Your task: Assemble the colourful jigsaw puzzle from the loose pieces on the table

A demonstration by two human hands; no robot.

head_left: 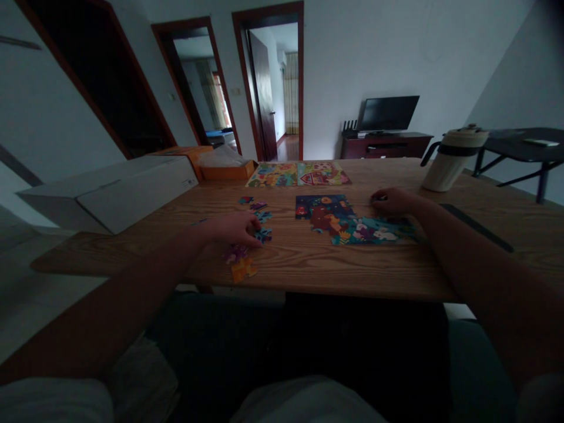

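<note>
A partly joined jigsaw puzzle (pixel 331 218) lies on the wooden table, showing a brown bear, white rabbits and a dark blue night sky. To its left is a loose group of puzzle pieces, among them an orange piece (pixel 244 269) and a purple piece (pixel 238 254). My left hand (pixel 235 228) rests over this group, thumb and fingers apart beside a blue piece (pixel 264 235). At the puzzle's upper right, my right hand (pixel 394 201) has its fingers pinched on a small dark puzzle piece, mostly hidden by them.
Two colourful picture sheets (pixel 299 174) lie at the table's far side. A long white box (pixel 136 188) and an orange tissue box (pixel 224 171) stand at the left. On the right are a cream flask (pixel 452 161) and a dark flat object (pixel 478 226).
</note>
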